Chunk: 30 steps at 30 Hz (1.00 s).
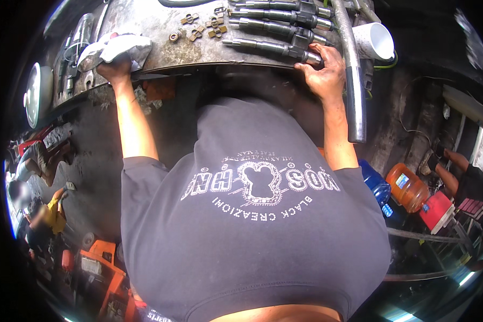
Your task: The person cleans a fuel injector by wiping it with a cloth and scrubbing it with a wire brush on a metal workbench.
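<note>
My left hand (116, 68) is closed around a crumpled white cloth (127, 47) at the bench's near left edge. Toward the right, the thumb and fingers of my right hand (327, 72) grip the thick end of the nearest fuel injector (268, 47). That injector lies on the metal bench top with its thin tip pointing left. Several more dark injectors (273, 19) lie side by side just beyond it. Small brass-coloured clamp pieces (216, 26) and a ring-like nut (175, 36) sit between my two hands, touched by neither.
A metal pipe (354, 86) juts past the bench edge beside my right hand, with a white cup (374, 42) behind it. An open-ended wrench (89, 80) and a clear container (80, 40) are at left. Other people are on the floor at left; another person's arm shows at right.
</note>
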Motion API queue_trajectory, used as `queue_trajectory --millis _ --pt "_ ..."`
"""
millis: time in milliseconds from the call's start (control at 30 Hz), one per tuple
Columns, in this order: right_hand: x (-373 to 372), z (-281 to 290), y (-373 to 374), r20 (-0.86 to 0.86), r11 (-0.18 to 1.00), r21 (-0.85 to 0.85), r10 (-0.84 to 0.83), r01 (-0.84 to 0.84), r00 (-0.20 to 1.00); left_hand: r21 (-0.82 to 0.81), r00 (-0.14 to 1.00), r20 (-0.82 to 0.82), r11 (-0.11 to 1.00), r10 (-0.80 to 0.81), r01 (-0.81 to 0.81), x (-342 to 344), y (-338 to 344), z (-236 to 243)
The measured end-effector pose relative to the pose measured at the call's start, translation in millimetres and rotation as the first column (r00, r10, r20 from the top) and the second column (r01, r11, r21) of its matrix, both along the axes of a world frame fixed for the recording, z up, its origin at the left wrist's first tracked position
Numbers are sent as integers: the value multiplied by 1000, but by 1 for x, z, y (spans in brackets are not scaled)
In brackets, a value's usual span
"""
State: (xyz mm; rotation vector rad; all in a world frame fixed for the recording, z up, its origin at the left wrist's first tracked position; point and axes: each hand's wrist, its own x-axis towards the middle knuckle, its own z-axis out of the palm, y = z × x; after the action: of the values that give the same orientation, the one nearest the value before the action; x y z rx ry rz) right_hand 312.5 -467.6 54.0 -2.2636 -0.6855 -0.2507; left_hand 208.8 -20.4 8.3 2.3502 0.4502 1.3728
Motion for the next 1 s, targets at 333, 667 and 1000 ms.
queue_trajectory --millis 333,667,1000 --pt "-13 2 33 234 958 -267 -38 102 971 33 1000 -6 999 -4 4 2 -6 7" --pt "-7 -10 30 264 959 -268 -13 87 965 36 997 -72 999 5 -3 0 -6 5" --pt "-3 -14 32 300 973 -206 -40 106 953 126 996 -64 990 -59 67 0 -3 7"
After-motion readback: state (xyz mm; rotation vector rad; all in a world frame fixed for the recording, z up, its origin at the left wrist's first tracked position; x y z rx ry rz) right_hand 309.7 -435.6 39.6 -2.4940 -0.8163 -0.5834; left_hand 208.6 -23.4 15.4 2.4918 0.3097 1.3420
